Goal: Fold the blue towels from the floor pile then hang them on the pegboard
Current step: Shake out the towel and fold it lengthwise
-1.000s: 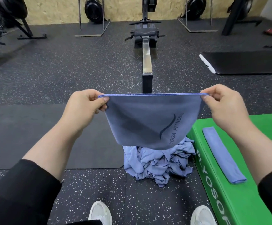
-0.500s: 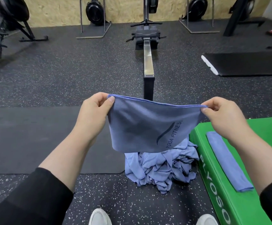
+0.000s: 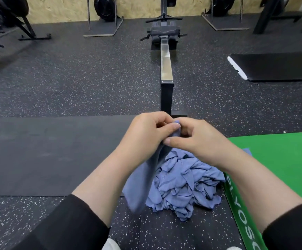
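A blue towel (image 3: 140, 183) hangs doubled over in front of me, its top corners brought together. My left hand (image 3: 144, 131) and my right hand (image 3: 195, 139) meet at the top and both pinch those corners. Below them a crumpled pile of blue towels (image 3: 184, 184) lies on the speckled floor. A corner of a folded blue towel (image 3: 247, 152) shows on the green plyo box (image 3: 276, 159) behind my right forearm. No pegboard is in view.
A rowing machine (image 3: 166, 69) runs away from me straight ahead. A dark floor mat (image 3: 38, 156) lies on the left, and a black bench pad (image 3: 281, 67) is at the far right. More gym machines stand along the back wall.
My hands have come together from a wide spread, folding the towel in half sideways. The towel now hangs as a narrow strip below my left hand.
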{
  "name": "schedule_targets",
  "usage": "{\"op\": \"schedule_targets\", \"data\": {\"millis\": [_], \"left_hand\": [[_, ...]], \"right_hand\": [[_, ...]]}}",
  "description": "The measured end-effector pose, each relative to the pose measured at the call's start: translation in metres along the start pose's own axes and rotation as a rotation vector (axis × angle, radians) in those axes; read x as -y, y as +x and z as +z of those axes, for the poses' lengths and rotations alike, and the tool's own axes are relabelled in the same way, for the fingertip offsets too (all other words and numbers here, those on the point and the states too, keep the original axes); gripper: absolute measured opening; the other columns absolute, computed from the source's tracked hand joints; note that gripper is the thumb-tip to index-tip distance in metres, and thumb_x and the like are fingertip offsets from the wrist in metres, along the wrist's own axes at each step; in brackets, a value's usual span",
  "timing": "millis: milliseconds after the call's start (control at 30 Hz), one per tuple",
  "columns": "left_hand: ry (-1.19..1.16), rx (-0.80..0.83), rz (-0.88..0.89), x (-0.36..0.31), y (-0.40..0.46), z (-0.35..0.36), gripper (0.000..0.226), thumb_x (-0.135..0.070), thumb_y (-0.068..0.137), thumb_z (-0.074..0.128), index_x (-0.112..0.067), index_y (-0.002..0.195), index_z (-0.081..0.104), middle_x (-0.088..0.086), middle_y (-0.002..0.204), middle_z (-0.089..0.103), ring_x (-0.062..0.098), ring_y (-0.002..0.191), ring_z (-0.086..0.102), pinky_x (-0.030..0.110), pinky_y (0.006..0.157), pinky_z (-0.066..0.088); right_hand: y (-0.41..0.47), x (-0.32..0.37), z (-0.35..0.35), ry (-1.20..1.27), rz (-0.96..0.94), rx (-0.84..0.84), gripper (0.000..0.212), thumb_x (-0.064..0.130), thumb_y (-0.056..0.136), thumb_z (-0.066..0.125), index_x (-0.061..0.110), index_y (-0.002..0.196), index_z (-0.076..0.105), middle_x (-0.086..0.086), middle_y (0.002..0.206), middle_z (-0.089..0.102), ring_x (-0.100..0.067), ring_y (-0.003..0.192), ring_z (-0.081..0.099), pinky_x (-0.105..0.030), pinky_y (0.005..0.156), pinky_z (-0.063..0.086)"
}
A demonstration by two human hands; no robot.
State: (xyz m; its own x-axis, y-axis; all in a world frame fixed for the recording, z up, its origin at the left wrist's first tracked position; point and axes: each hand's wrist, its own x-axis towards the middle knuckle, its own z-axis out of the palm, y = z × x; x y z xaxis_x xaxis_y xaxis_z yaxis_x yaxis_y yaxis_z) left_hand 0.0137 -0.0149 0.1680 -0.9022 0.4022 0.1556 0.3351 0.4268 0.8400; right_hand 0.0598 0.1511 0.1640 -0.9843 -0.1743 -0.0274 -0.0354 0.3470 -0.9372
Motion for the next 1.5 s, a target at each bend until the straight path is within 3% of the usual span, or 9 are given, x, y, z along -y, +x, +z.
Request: {"op": "schedule_targets", "data": {"millis": [100,267,433,600,767,900,1300,1367,1500], "left_hand": [[-0.041,-0.02,-0.025,0.003,0.001,0.0,0.018,-0.029,0.09,0.074,-0.017,0.079,0.066,0.008,0.068,0.068,0.01,0.059,0.05,0.032,0.061,0.041],[-0.207,0.096,-0.095,0.008,-0.005,-0.004,0.022,-0.04,0.087,0.074,-0.022,0.09,0.062,0.003,0.067,0.056,0.012,0.064,0.042,0.031,0.06,0.03],[0.008,0.317,-0.196,0.017,-0.013,-0.007,0.031,-0.038,0.083,0.077,-0.009,0.089,0.069,0.0,0.077,0.063,0.009,0.071,0.049,0.034,0.069,0.04],[0.236,0.228,-0.139,0.023,-0.015,-0.011,0.028,-0.031,0.088,0.074,-0.016,0.073,0.055,-0.014,0.059,0.042,0.005,0.056,0.035,0.024,0.053,0.027],[0.478,0.174,-0.201,0.041,-0.018,-0.025,0.011,-0.026,0.089,0.068,-0.02,0.081,0.066,-0.006,0.07,0.062,0.016,0.071,0.057,0.03,0.059,0.04],[0.615,0.076,-0.271,0.055,-0.021,-0.044,0.018,-0.024,0.093,0.062,-0.019,0.075,0.062,-0.002,0.068,0.059,0.023,0.072,0.055,0.031,0.057,0.037],[0.411,-0.266,-0.273,0.072,-0.029,-0.066,0.017,-0.021,0.102,0.051,-0.021,0.089,0.062,-0.004,0.08,0.064,0.023,0.08,0.056,0.033,0.063,0.038],[0.368,-0.333,-0.251,0.067,-0.028,-0.066,0.017,-0.02,0.102,0.05,-0.019,0.09,0.062,-0.005,0.08,0.063,0.02,0.078,0.054,0.029,0.06,0.037],[0.299,-0.446,-0.233,0.062,-0.026,-0.073,0.017,-0.019,0.101,0.053,-0.016,0.088,0.064,-0.006,0.075,0.061,0.014,0.071,0.052,0.028,0.06,0.038]], "right_hand": [[0.003,0.001,0.0,0.043,0.006,0.012,0.008,0.011,0.089,0.074,0.012,0.096,0.075,0.003,0.083,0.075,-0.001,0.076,0.06,-0.022,0.076,0.049],[0.004,-0.002,-0.002,0.044,-0.004,-0.056,0.03,0.037,0.088,0.065,0.01,0.1,0.071,-0.025,0.104,0.068,-0.014,0.086,0.056,-0.062,0.09,0.049],[0.001,-0.005,-0.016,0.029,-0.074,-0.292,0.012,0.029,0.094,0.059,0.02,0.092,0.066,-0.01,0.092,0.071,-0.015,0.082,0.06,-0.055,0.084,0.052],[-0.004,-0.015,-0.032,-0.096,-0.078,-0.378,0.005,0.024,0.094,0.059,0.026,0.093,0.064,0.008,0.081,0.067,-0.011,0.077,0.058,-0.043,0.078,0.049],[-0.013,-0.022,-0.045,-0.217,-0.014,-0.514,0.007,0.022,0.097,0.059,0.026,0.092,0.063,0.008,0.08,0.066,-0.006,0.071,0.054,-0.032,0.068,0.042],[-0.021,-0.025,-0.05,-0.291,0.053,-0.55,0.008,0.022,0.098,0.056,0.023,0.092,0.062,0.008,0.074,0.061,-0.003,0.06,0.047,-0.031,0.061,0.038],[-0.027,-0.026,-0.054,-0.252,0.131,-0.587,0.017,0.037,0.085,0.055,0.029,0.09,0.07,-0.004,0.076,0.071,-0.036,0.079,0.064,-0.057,0.079,0.057],[-0.028,-0.023,-0.056,-0.283,0.106,-0.596,0.015,0.033,0.089,0.057,0.027,0.089,0.071,-0.003,0.071,0.068,-0.032,0.071,0.062,-0.049,0.074,0.057],[-0.033,-0.027,-0.067,-0.449,0.116,-0.606,0.017,0.019,0.099,0.058,0.02,0.087,0.07,0.0,0.059,0.053,-0.015,0.054,0.042,-0.03,0.053,0.034]]}}
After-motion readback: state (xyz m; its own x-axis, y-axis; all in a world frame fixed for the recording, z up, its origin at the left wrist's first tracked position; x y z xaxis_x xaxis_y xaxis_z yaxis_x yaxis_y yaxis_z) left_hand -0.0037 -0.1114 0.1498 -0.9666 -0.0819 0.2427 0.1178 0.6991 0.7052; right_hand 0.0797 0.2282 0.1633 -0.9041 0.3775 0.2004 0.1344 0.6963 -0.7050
